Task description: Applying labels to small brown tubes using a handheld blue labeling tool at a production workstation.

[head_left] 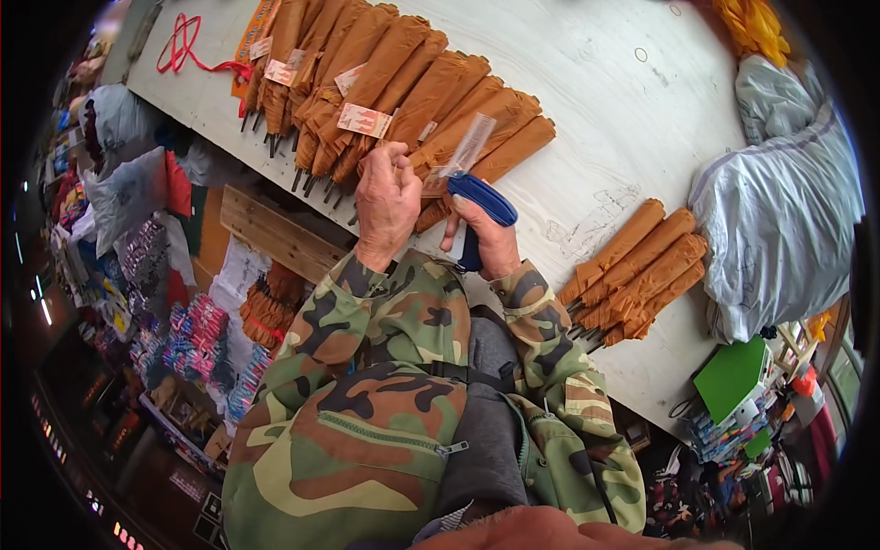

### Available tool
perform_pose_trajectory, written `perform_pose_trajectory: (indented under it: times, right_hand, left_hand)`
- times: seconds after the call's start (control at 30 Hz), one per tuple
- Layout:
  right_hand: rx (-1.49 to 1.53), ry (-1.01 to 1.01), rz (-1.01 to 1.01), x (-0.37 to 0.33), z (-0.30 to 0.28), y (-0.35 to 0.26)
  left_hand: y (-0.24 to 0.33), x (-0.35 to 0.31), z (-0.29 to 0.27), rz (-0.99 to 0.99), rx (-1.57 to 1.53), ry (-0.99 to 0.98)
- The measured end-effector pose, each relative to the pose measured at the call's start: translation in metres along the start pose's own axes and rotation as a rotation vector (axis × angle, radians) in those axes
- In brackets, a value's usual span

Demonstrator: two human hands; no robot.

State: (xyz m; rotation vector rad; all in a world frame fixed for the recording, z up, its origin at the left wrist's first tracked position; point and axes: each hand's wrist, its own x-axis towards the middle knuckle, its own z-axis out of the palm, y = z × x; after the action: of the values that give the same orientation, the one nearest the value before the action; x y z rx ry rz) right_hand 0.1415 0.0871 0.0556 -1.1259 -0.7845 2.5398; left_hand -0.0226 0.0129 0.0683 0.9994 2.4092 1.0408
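Observation:
A long row of brown folded umbrellas (371, 82) lies side by side on the white table (605, 110), dark tips toward me. Several carry printed paper tags (365, 120). My left hand (389, 200) is over the near ends of the row, fingers pinched just below one tag; what they hold is too small to make out. In my right hand (490, 236) is a blue tagging gun (481, 199), gripped beside the row's right end. A clear comb-like strip of plastic fasteners (467, 144) reaches from it over the umbrellas.
Several more brown umbrellas (642, 270) lie in a separate group to the right, next to a large silvery sack (775, 215). Red ribbon (183, 46) is at the far left. A wooden board (275, 234) and piled goods (197, 339) stand left of the table.

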Motion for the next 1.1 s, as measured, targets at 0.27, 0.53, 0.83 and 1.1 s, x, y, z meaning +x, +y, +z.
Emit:
perform_pose_trajectory:
  times: [0.27, 0.53, 0.83, 1.1]
  right_hand:
    - [0.062, 0.005, 0.065, -0.001, -0.01, -0.004]
    - [0.004, -0.03, 0.116, 0.025, -0.013, 0.011]
    - [0.0, -0.075, 0.122, 0.029, -0.02, 0.014]
    - [0.018, -0.07, 0.123, 0.033, -0.024, 0.011]
  left_hand:
    - [-0.004, -0.017, 0.011, 0.089, 0.065, -0.011]
    - [-0.003, -0.001, 0.026, 0.03, 0.062, -0.034]
    - [-0.013, 0.002, 0.029, -0.117, -0.075, -0.016]
    - [-0.008, 0.006, 0.028, 0.014, -0.003, 0.0]
